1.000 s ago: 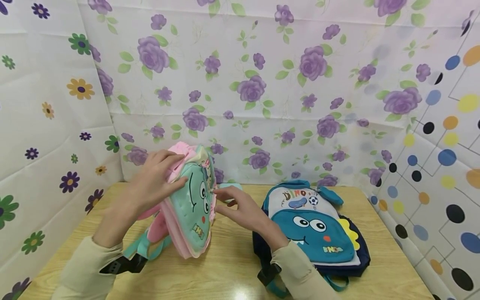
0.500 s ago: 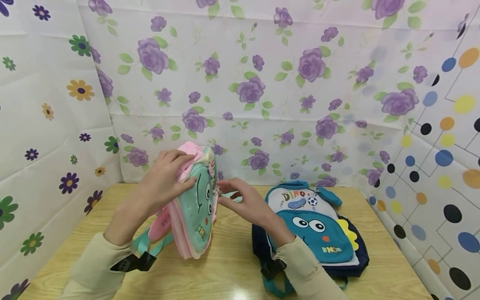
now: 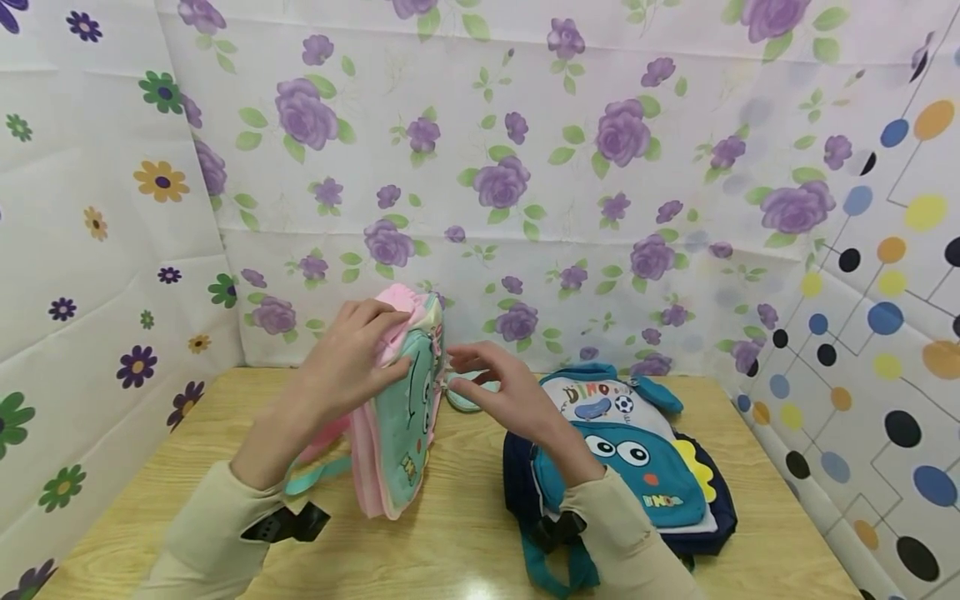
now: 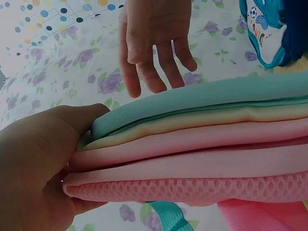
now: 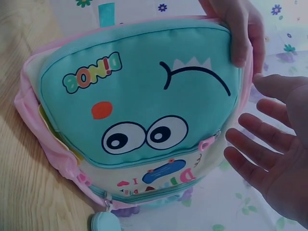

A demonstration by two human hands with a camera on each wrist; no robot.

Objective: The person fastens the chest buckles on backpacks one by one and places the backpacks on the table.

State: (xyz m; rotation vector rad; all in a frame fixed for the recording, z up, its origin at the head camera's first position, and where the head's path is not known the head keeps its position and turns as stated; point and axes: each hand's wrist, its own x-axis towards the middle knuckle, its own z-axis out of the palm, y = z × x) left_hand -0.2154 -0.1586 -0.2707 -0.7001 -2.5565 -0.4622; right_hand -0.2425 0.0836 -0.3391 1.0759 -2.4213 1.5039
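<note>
Shifted slightly rightward and turned more edge-on since the earlier frames, a soft pink and mint-green fabric backpack (image 3: 401, 433) with a cartoon dinosaur face is held nearly upright, left of centre in the head view. Along the left of that view, a white cloth wall printed with multicoloured daisies (image 3: 82, 250) is seen. At the lower left, the pale wooden table (image 3: 180, 500) is partly covered by a cream sleeve (image 3: 217, 533). By the left hand (image 3: 360, 354), the backpack's edge is gripped, with the thumb laid against its mint-green front. Just right of the backpack, a round mint-green pendant (image 3: 463, 403) is partly hidden behind the right hand (image 3: 510, 392). That hand is held beside the backpack with its fingers spread and nothing pinched; whether a fingertip is touched to the fabric cannot be told. At the lower right, a navy and teal fabric backpack with a yellow scalloped trim (image 3: 630, 454) is laid face up. Along the right edge, a white cloth wall patterned with coloured dots (image 3: 862, 275) is seen.
</note>
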